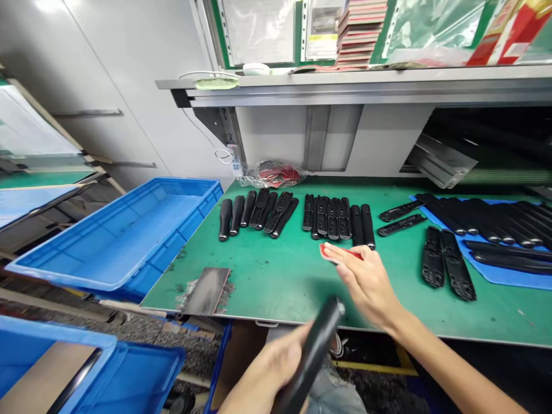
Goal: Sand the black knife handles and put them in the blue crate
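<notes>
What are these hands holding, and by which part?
The left hand holds a black handle around its middle; the right hand holds a red pad by its edge.

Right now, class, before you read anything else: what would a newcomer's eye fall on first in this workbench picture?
The left hand at bottom centre grips a blurred black handle, while the right hand just above it holds a red pad. Behind them, rows of black handles lie across the green mat. To the left, a large blue crate stands out beside the bench.
</notes>
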The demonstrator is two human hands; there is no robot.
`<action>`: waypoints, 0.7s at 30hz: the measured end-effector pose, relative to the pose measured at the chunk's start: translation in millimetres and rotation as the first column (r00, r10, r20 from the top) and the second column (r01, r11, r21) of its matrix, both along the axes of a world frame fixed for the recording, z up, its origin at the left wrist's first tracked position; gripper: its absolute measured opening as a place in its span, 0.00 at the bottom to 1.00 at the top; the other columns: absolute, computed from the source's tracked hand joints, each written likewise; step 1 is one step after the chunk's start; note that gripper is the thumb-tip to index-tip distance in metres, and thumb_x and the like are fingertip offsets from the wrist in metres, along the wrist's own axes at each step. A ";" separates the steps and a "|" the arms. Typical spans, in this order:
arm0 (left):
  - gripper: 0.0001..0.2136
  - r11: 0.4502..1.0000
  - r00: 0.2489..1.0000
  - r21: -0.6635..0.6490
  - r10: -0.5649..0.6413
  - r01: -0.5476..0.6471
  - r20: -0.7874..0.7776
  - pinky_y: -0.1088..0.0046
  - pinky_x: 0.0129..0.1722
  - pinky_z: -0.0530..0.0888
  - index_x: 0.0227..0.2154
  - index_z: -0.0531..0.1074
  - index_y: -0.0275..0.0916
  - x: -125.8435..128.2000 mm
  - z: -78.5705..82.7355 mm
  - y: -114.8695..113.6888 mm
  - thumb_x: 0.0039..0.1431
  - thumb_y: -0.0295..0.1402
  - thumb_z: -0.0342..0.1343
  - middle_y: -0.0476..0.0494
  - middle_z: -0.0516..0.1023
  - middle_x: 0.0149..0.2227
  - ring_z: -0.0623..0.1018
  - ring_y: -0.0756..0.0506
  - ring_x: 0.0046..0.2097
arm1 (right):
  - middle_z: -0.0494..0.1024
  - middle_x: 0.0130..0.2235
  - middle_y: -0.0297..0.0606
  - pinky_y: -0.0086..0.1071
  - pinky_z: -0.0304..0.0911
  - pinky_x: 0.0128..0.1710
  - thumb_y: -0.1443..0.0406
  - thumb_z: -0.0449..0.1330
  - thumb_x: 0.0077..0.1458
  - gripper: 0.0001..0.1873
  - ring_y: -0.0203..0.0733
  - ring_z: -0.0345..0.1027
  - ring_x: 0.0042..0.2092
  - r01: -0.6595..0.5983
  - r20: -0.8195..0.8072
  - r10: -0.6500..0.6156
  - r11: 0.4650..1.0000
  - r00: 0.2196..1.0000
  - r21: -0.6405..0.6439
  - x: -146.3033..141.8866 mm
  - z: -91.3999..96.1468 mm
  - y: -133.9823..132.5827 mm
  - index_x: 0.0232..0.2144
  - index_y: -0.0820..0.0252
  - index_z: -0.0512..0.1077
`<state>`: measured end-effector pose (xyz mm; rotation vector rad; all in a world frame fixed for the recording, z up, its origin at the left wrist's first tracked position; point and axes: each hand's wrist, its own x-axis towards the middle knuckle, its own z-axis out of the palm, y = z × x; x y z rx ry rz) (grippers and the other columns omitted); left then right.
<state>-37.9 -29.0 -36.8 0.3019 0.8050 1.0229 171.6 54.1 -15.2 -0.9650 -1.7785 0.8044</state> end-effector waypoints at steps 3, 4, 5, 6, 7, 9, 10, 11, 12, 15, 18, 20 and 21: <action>0.23 0.993 0.988 0.085 0.072 -0.084 0.137 0.69 0.26 0.74 0.44 0.80 0.47 -17.3 -2.8 -6.0 0.43 0.44 0.74 0.49 0.68 0.19 0.75 0.44 0.26 | 0.77 0.50 0.44 0.45 0.64 0.56 0.47 0.56 0.70 0.22 0.52 0.68 0.52 -0.048 -0.166 0.015 0.979 0.986 -0.197 5.9 -11.0 -3.3 0.46 0.55 0.80; 0.21 0.993 0.980 0.057 0.094 -0.105 0.175 0.69 0.28 0.75 0.43 0.80 0.48 -22.3 -2.2 -3.1 0.45 0.44 0.73 0.48 0.71 0.21 0.77 0.43 0.28 | 0.78 0.45 0.44 0.42 0.66 0.52 0.46 0.52 0.71 0.25 0.50 0.70 0.47 -0.083 -0.281 -0.004 0.952 0.960 -0.296 4.8 -14.7 -7.4 0.43 0.56 0.80; 0.19 0.994 0.974 0.016 0.099 -0.104 0.203 0.71 0.28 0.75 0.44 0.79 0.49 -25.6 -0.8 1.9 0.48 0.44 0.71 0.47 0.74 0.25 0.78 0.44 0.29 | 0.78 0.41 0.44 0.39 0.68 0.46 0.44 0.49 0.71 0.28 0.47 0.70 0.41 -0.155 -0.419 -0.031 0.903 0.907 -0.401 2.2 -17.9 -12.3 0.42 0.57 0.80; 0.19 0.996 0.971 -0.024 0.089 -0.085 0.222 0.73 0.26 0.74 0.47 0.77 0.49 -26.6 1.2 8.5 0.51 0.44 0.69 0.46 0.76 0.28 0.77 0.45 0.28 | 0.77 0.37 0.43 0.36 0.67 0.40 0.43 0.47 0.71 0.31 0.45 0.69 0.36 -0.264 -0.559 -0.062 0.836 0.827 -0.482 -1.3 -20.5 -17.4 0.44 0.58 0.79; 0.19 0.996 0.969 -0.062 0.071 -0.057 0.236 0.75 0.23 0.72 0.49 0.76 0.46 -25.0 3.4 15.9 0.54 0.44 0.66 0.45 0.77 0.30 0.76 0.48 0.26 | 0.75 0.35 0.43 0.34 0.67 0.36 0.41 0.46 0.70 0.34 0.43 0.67 0.32 -0.383 -0.672 -0.090 0.763 0.735 -0.521 -5.0 -22.5 -22.3 0.47 0.59 0.79; 0.18 0.989 0.969 -0.138 0.077 -0.045 0.234 0.77 0.20 0.69 0.49 0.73 0.38 -14.6 6.9 30.4 0.61 0.44 0.60 0.44 0.76 0.29 0.72 0.51 0.22 | 0.75 0.35 0.44 0.32 0.66 0.35 0.39 0.48 0.67 0.37 0.43 0.66 0.32 -0.584 -0.810 -0.107 0.640 0.576 -0.500 -10.6 -25.8 -30.3 0.55 0.61 0.76; 0.16 0.983 0.974 -0.164 0.114 -0.082 0.197 0.77 0.20 0.70 0.48 0.71 0.36 -7.2 7.7 36.1 0.65 0.43 0.56 0.44 0.75 0.28 0.72 0.51 0.22 | 0.75 0.37 0.45 0.32 0.67 0.37 0.38 0.51 0.65 0.38 0.43 0.67 0.33 -0.641 -0.849 -0.111 0.607 0.516 -0.469 -11.5 -27.7 -32.9 0.56 0.62 0.75; 0.14 0.974 0.977 -0.176 0.166 -0.141 0.137 0.76 0.21 0.72 0.48 0.70 0.35 0.6 7.5 40.3 0.68 0.40 0.54 0.44 0.75 0.29 0.73 0.50 0.24 | 0.75 0.37 0.45 0.32 0.68 0.39 0.38 0.52 0.65 0.38 0.43 0.67 0.35 -0.657 -0.864 -0.105 0.607 0.492 -0.448 -11.1 -30.2 -34.7 0.56 0.61 0.75; 0.13 0.965 0.975 -0.166 0.215 -0.203 0.060 0.76 0.23 0.74 0.50 0.68 0.35 7.9 6.7 42.6 0.68 0.37 0.54 0.43 0.76 0.31 0.76 0.49 0.26 | 0.75 0.38 0.44 0.32 0.68 0.41 0.38 0.52 0.65 0.36 0.43 0.68 0.35 -0.647 -0.866 -0.111 0.621 0.487 -0.443 -9.5 -33.3 -35.7 0.57 0.59 0.75; 0.26 0.970 0.959 -0.035 0.234 -0.242 -0.162 0.76 0.20 0.73 0.60 0.59 0.42 21.3 2.3 39.8 0.62 0.30 0.62 0.43 0.79 0.41 0.76 0.50 0.23 | 0.76 0.40 0.40 0.28 0.68 0.42 0.42 0.50 0.69 0.29 0.41 0.69 0.37 -0.510 -0.814 -0.146 0.714 0.562 -0.480 -1.3 -44.5 -38.8 0.59 0.49 0.72; 0.37 0.979 0.959 0.001 0.199 -0.203 -0.200 0.81 0.13 0.65 0.66 0.51 0.52 22.5 0.5 33.0 0.60 0.30 0.65 0.48 0.79 0.39 0.69 0.55 0.17 | 0.74 0.54 0.38 0.28 0.67 0.51 0.46 0.49 0.72 0.24 0.44 0.68 0.52 -0.218 -0.598 -0.082 0.885 0.798 -0.412 3.3 -52.6 -51.4 0.61 0.45 0.70; 0.33 0.974 0.980 -0.108 0.196 -0.200 -0.040 0.84 0.16 0.66 0.65 0.55 0.48 22.3 1.0 31.0 0.61 0.28 0.63 0.52 0.76 0.34 0.70 0.56 0.19 | 0.66 0.63 0.36 0.34 0.63 0.59 0.45 0.52 0.71 0.24 0.49 0.61 0.62 -0.047 -0.356 -0.022 0.981 0.934 -0.186 1.0 -55.9 -68.0 0.62 0.43 0.70; 0.29 0.967 0.977 -0.171 0.203 -0.190 0.062 0.84 0.18 0.67 0.63 0.59 0.45 22.7 1.3 30.6 0.63 0.27 0.62 0.53 0.74 0.31 0.71 0.56 0.21 | 0.65 0.63 0.35 0.36 0.64 0.59 0.45 0.53 0.71 0.22 0.50 0.61 0.62 0.000 -0.234 -0.015 0.998 0.972 -0.064 -1.8 -57.5 -77.7 0.60 0.42 0.71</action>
